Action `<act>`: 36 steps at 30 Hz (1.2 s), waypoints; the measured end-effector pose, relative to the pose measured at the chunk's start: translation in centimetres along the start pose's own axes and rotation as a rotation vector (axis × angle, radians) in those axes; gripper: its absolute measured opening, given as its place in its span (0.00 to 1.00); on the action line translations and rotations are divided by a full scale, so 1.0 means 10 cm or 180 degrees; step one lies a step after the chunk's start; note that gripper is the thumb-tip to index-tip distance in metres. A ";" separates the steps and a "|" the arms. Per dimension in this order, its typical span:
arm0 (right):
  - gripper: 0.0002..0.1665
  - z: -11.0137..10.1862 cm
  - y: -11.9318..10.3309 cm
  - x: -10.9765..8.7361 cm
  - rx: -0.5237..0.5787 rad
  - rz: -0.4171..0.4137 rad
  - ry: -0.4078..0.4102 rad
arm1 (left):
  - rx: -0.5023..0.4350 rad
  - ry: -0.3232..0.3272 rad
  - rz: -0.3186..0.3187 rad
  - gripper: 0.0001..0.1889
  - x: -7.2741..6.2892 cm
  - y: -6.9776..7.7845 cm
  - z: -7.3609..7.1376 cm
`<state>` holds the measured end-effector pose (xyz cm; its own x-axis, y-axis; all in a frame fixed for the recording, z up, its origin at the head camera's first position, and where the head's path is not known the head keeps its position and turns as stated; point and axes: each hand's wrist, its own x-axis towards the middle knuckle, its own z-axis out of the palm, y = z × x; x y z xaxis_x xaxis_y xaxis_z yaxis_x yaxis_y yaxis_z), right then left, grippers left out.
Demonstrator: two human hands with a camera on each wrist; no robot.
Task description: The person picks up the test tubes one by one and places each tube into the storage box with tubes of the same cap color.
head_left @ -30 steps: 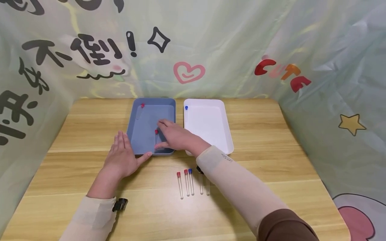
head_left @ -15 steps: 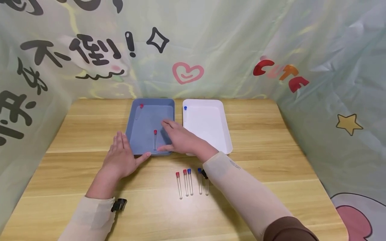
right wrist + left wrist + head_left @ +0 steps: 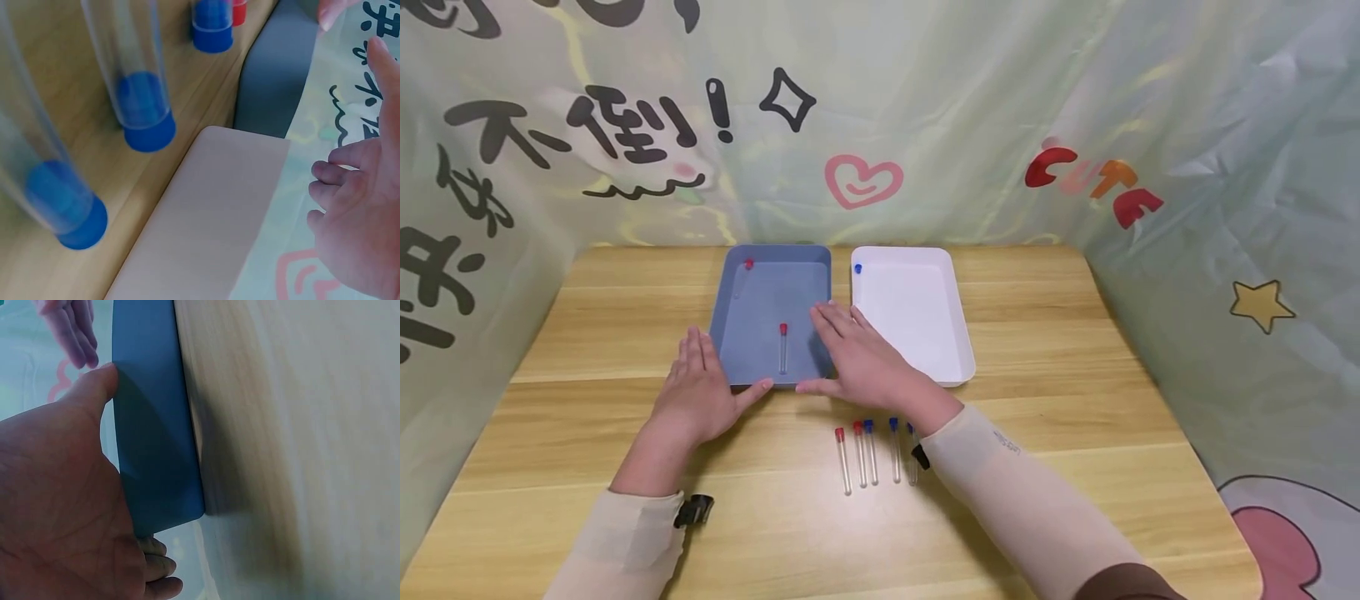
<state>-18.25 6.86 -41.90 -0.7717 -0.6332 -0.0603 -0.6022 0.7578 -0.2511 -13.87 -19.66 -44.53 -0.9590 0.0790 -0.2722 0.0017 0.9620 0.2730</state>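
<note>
My left hand (image 3: 696,398) rests at the near left corner of the blue-grey tray (image 3: 730,333). Its thumb touches the front rim and its straight fingers lie along the left side. Over the tray's near right corner, my right hand (image 3: 868,360) is spread with nothing in it. A red-capped test tube (image 3: 783,350) lies in the tray between the hands, and another red-capped tube (image 3: 748,264) lies at the back left. On the table below are two red-capped tubes (image 3: 843,462) and three blue-capped tubes (image 3: 895,452), the rightmost partly behind the right wrist strap.
A white tray (image 3: 917,317) stands close to the right of the blue-grey one, with a blue-capped tube (image 3: 858,269) at its back left. The wooden table (image 3: 1045,350) is backed by a printed curtain (image 3: 955,125).
My right hand has drawn back rightward and toward me, away from the red-capped tube lying in the tray. The left hand stays at the tray's corner.
</note>
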 end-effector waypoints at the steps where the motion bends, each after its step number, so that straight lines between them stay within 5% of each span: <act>1: 0.69 -0.01 -0.01 -0.02 0.0007 0.0002 0.0003 | 0.0005 -0.0001 0.0000 0.70 0.00 0.00 0.00; 19: 0.73 -0.01 -0.10 -0.43 -0.0012 -0.0003 0.0139 | -0.0039 -0.0027 -0.0023 0.70 -0.02 0.00 -0.02; 36: 0.89 0.10 -0.17 -0.90 0.0204 -0.0245 0.0053 | -0.0029 -0.0060 0.0014 0.71 -0.01 -0.01 0.00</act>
<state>-10.06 11.12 -41.86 -0.7273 -0.6860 -0.0226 -0.6458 0.6951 -0.3157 -13.74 -19.82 -44.52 -0.9535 0.0882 -0.2883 0.0033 0.9592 0.2826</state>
